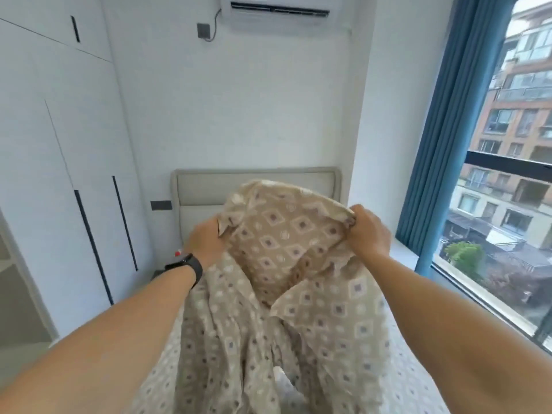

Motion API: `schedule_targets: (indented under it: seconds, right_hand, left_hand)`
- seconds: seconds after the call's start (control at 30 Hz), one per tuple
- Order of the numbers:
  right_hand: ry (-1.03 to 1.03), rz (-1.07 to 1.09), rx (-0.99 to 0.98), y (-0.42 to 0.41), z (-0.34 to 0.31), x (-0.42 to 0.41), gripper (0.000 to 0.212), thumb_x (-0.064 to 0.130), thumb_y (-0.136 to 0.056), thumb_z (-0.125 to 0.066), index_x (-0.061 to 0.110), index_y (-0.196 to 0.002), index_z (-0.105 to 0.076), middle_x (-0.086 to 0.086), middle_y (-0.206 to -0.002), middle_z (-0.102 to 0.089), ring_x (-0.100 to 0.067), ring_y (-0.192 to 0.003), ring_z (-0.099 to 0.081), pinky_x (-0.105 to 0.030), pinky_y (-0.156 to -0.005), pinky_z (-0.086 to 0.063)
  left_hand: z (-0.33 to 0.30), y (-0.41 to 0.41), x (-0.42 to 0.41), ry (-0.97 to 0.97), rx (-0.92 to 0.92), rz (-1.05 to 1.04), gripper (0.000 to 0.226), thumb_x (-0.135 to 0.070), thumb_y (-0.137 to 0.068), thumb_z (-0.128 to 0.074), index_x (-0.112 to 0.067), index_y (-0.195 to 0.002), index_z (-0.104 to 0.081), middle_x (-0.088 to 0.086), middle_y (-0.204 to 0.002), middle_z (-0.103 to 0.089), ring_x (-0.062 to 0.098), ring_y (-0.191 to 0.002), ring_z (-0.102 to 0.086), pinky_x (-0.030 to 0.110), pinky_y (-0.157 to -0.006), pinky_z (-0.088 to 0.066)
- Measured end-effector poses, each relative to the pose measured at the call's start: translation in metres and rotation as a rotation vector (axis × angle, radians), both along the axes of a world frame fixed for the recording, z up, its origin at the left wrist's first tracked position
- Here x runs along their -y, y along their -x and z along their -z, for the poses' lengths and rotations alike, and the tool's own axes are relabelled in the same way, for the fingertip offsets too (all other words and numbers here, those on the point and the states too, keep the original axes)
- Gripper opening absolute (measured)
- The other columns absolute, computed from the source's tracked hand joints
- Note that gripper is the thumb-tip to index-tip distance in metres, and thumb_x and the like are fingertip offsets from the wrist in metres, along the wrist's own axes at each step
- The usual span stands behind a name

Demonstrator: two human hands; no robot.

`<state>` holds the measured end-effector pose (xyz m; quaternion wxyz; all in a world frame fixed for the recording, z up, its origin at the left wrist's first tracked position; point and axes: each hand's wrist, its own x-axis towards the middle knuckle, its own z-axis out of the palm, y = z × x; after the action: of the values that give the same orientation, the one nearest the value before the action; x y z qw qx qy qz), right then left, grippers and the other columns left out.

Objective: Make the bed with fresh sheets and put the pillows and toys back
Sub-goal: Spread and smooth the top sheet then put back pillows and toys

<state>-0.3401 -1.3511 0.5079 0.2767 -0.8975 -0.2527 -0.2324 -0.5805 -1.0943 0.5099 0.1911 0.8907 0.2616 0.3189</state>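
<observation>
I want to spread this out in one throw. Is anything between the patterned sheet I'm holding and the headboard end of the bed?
Nothing visible. The sheet, gripped by left hand and right hand, hides the mattress before the headboard.

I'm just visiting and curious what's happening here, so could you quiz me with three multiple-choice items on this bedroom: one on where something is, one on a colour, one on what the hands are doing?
1. Where is the air conditioner?
A. On the wall above the headboard
B. On the floor by the window
C. Inside the wardrobe

2. What colour is the curtain?
A. Red
B. Blue
C. Yellow

3. What are the hands doing with the patterned sheet?
A. Both rest flat on the bed
B. Only one touches it
C. Both grip it and hold it lifted

Answers:
1. A, it is mounted high on the wall over the grey headboard.
2. B, blue fabric hangs beside the window.
3. C, the left hand and the right hand each hold a bunched edge, raised above the bed.
</observation>
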Motion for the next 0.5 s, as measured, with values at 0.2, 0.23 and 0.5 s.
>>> schedule_targets:
  seconds: [0.2,0.23,0.5]
  right_hand:
    - [0.409,-0.026,-0.425,0.045,0.186,0.067,0.019,0.02,-0.087,-0.055,0.026,-0.104,-0.062,-0.004,-0.106,-0.065,-0.028,-0.099,-0.063,-0.034,-0.079,-0.05]
    - [0.486,-0.058,-0.409,0.053,0.206,0.074,0.022,0.019,-0.087,-0.054,0.027,-0.106,-0.061,-0.003,-0.105,-0.065,-0.029,-0.098,-0.064,-0.033,-0.078,-0.05]
    - [0.258,-0.037,-0.457,0.095,0.264,0.087,0.034,-0.003,-0.081,-0.051,0.016,-0.107,-0.064,-0.004,-0.11,-0.053,-0.027,-0.106,-0.05,-0.038,-0.082,-0.045]
  left_hand:
    - [0.216,0.096,0.003,0.267,-0.794,0.036,0.023,-0.037,-0.099,-0.058,-0.015,-0.1,-0.066,0.003,-0.079,-0.062,0.027,-0.077,-0.066,0.023,-0.049,-0.036]
    - [0.241,0.11,-0.002,0.277,-0.848,-0.038,0.017,-0.021,-0.101,-0.052,-0.013,-0.105,-0.066,0.001,-0.077,-0.058,0.022,-0.067,-0.061,0.021,-0.043,-0.031]
    - [0.248,0.12,0.001,0.12,-0.569,-0.301,0.026,-0.003,-0.089,-0.049,-0.012,-0.065,-0.047,0.014,-0.062,-0.057,0.027,-0.055,-0.05,0.028,-0.051,-0.031]
